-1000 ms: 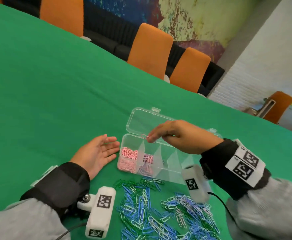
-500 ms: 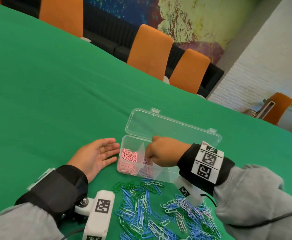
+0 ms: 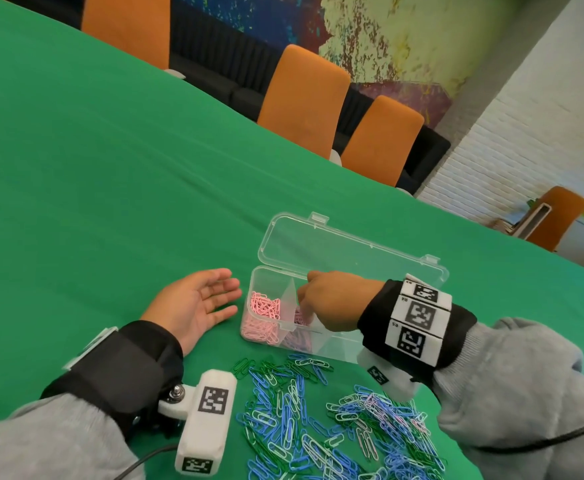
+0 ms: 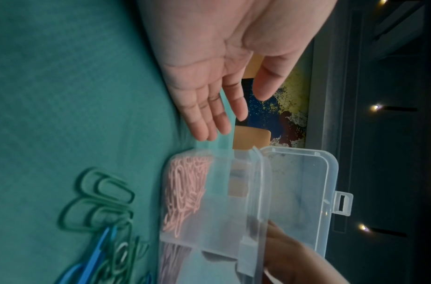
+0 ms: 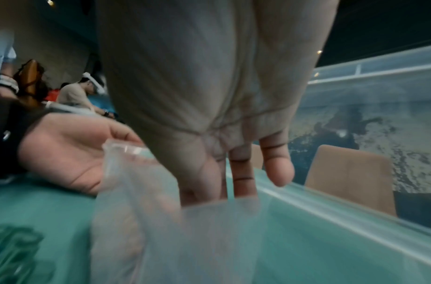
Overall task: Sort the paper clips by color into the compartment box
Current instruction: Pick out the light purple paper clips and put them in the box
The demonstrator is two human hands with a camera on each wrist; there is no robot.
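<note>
A clear compartment box [image 3: 258, 276] stands with its lid [image 3: 353, 251] folded back. Its left end compartment holds pink paper clips [image 3: 264, 308]; the one beside it holds purple clips [image 3: 299, 341]. My right hand [image 3: 306, 304] reaches down into that second compartment. In the right wrist view its fingers [image 5: 241, 178] point straight down, the thumb stands apart, and the fingertips are hidden behind a divider. My left hand [image 3: 214, 296] lies palm up and empty on the cloth, just left of the box. A loose pile of blue, green, white and purple clips [image 3: 318, 420] lies in front of the box.
The green tablecloth [image 3: 110, 185] stretches far to the left and behind the box. Orange chairs [image 3: 304, 98] line the table's far edge. Several green clips [image 4: 100, 201] lie nearest my left wrist. The box's right compartments [image 3: 335, 344] hold nothing visible.
My right hand has come down from above the box and towards me, putting its fingers into the second compartment. The left hand has stayed where it was.
</note>
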